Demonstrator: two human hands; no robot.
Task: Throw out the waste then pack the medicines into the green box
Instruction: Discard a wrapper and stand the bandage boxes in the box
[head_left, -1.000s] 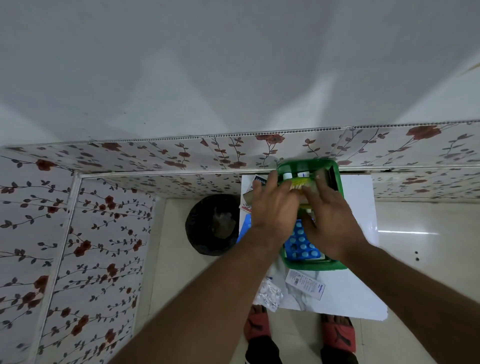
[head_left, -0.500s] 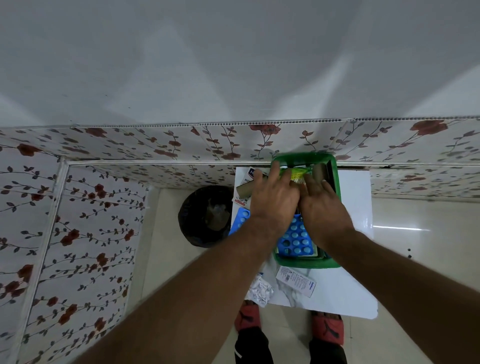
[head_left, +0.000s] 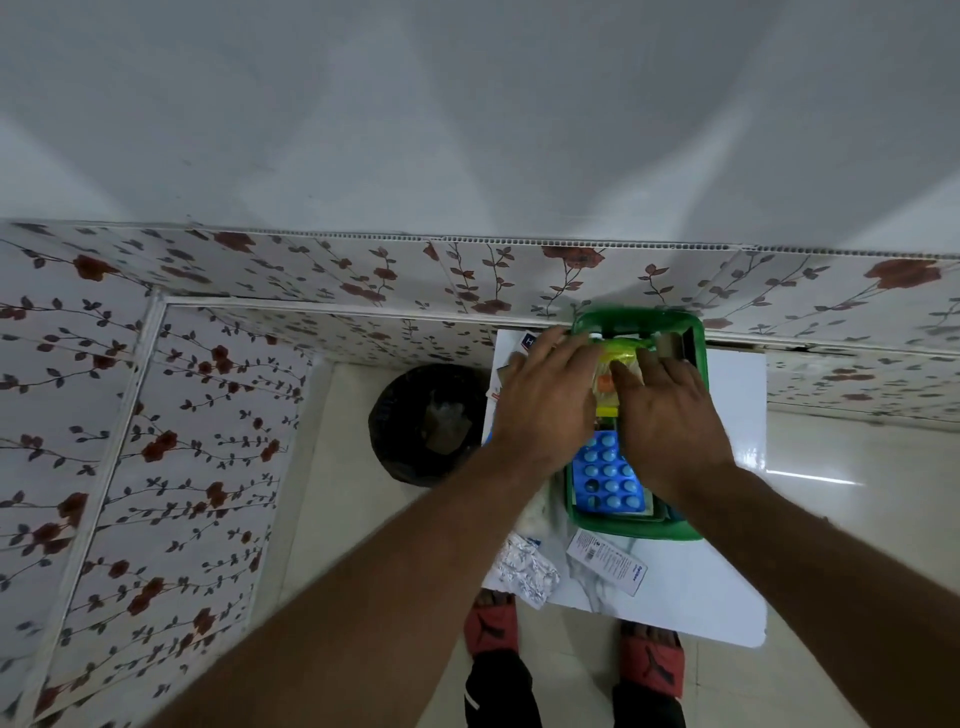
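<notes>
The green box (head_left: 636, 531) stands on a small white table (head_left: 727, 582) against the flowered wall. A blue blister pack (head_left: 605, 480) lies in its near end. Both hands press flat over the box's middle. My left hand (head_left: 548, 402) covers its left rim. My right hand (head_left: 667, 415) lies beside it, and its thumb rests on a yellow-green packet (head_left: 615, 358) inside the box. A crumpled foil strip (head_left: 522, 569) and a white medicine carton (head_left: 608, 564) lie on the table in front of the box. What is under the palms is hidden.
A black waste bin (head_left: 428, 423) with crumpled wrap inside stands on the floor left of the table. More cartons (head_left: 524, 345) peek out at the table's far left corner. Flowered panels close in at the back and left. My red slippers (head_left: 652, 660) show below the table edge.
Both hands stay over the box and shift slightly; the fingers spread wider over the yellow-green packet. The camera view drifts a little.
</notes>
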